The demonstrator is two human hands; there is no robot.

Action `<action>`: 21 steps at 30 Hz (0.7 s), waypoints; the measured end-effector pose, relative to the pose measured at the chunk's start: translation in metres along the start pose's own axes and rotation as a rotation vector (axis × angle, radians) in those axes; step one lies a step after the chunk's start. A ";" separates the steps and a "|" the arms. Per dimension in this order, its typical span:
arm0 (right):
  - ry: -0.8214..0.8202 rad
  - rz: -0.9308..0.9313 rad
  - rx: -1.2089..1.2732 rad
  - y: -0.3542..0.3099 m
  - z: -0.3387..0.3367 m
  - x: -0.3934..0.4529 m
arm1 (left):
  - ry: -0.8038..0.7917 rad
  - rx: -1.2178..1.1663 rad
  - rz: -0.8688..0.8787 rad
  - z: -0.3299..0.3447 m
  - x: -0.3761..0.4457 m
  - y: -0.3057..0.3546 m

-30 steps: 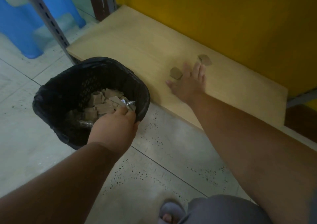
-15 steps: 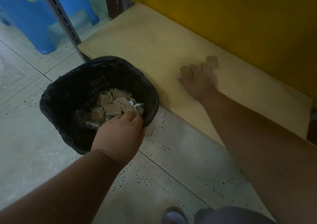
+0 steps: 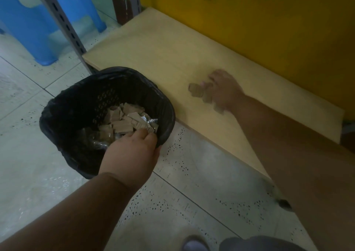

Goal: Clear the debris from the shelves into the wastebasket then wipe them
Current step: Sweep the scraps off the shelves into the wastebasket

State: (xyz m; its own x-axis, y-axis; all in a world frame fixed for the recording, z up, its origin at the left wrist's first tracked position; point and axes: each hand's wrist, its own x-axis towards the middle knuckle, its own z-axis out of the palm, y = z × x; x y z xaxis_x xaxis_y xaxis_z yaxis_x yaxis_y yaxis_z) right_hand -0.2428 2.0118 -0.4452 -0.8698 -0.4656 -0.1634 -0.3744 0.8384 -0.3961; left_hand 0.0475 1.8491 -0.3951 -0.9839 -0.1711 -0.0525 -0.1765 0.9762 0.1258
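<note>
On the shelf, right hand seemingly rakes cardboard scraps; left hand grips wastebasket.

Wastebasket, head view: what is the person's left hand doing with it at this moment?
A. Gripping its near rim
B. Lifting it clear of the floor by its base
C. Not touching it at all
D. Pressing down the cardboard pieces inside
A. The left hand curls over the near rim of the wastebasket, which stands on the floor beside the shelf.
</note>
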 end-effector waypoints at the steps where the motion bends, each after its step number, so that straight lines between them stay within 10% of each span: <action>1: 0.022 -0.057 0.025 -0.004 0.003 -0.013 | 0.004 0.000 0.009 0.000 0.000 -0.001; 14: 0.008 -0.344 -0.328 -0.040 0.044 -0.039 | 0.063 0.016 0.050 0.001 0.002 -0.003; 21: 0.375 -0.403 -0.291 -0.048 0.050 -0.051 | 0.116 0.007 0.075 0.005 0.001 -0.004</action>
State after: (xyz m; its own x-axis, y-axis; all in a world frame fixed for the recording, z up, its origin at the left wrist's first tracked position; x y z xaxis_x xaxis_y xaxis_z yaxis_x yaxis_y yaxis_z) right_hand -0.1647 1.9811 -0.4630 -0.6760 -0.6744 0.2969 -0.7228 0.6853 -0.0892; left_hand 0.0476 1.8459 -0.4009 -0.9911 -0.1117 0.0718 -0.1028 0.9876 0.1183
